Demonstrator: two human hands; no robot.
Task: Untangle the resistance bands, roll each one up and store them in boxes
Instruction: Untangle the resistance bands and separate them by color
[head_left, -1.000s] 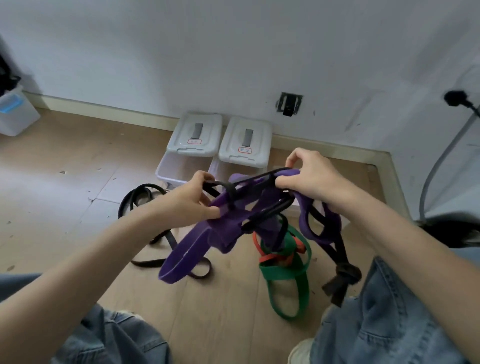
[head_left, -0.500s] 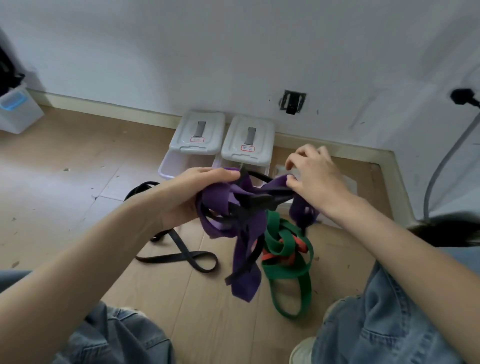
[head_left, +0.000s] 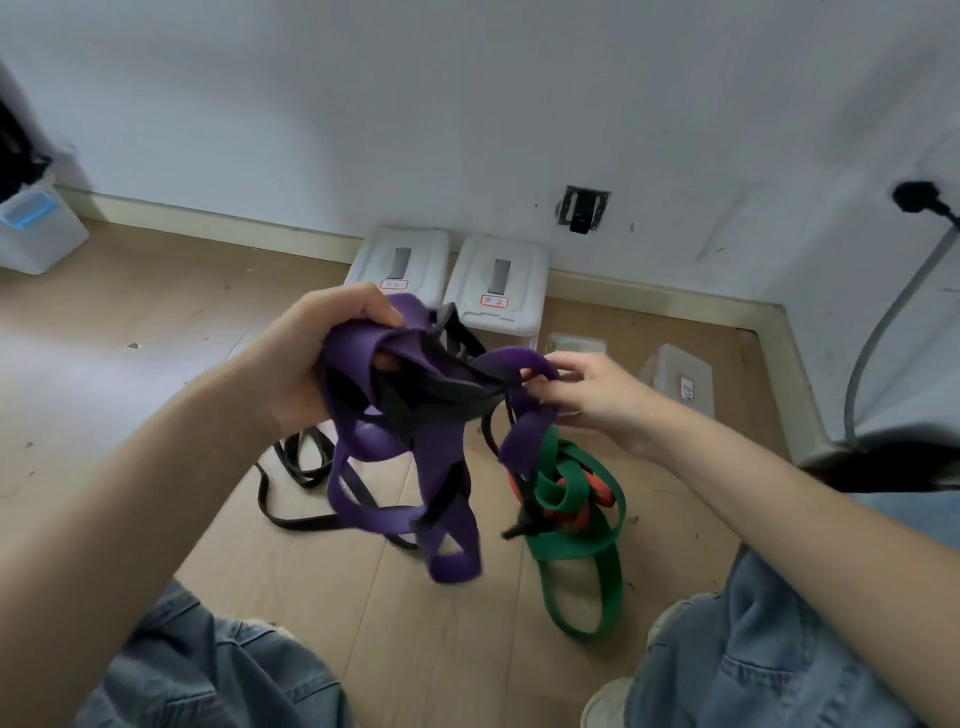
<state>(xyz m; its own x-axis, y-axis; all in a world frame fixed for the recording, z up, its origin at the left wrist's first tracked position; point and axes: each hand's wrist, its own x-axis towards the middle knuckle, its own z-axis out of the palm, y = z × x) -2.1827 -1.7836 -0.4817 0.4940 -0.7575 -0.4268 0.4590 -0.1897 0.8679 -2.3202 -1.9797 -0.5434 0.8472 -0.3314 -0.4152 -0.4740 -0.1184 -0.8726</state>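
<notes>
My left hand (head_left: 306, 358) grips a bunch of the wide purple band (head_left: 436, 457), held up above the floor with its loops hanging down. A black band (head_left: 441, 395) is wound through the purple one. My right hand (head_left: 597, 395) pinches a purple loop at the right side of the tangle. Below it a green band (head_left: 576, 540) knotted with an orange band (head_left: 597, 488) lies on the floor. Another thin black band (head_left: 296, 467) lies on the floor under my left wrist. Two white lidded boxes (head_left: 400, 260) (head_left: 504, 286) stand by the wall.
A clear lid or box (head_left: 680, 384) lies on the floor at the right near the baseboard. A white container (head_left: 36, 234) sits at the far left. A grey cable (head_left: 883, 322) runs down the right wall. My denim-clad knees (head_left: 779, 639) frame the bottom of the view.
My left hand has lifted the purple bunch higher. My right hand dropped a little and moved right, now pinching a purple loop; the hanging loops spread wider.
</notes>
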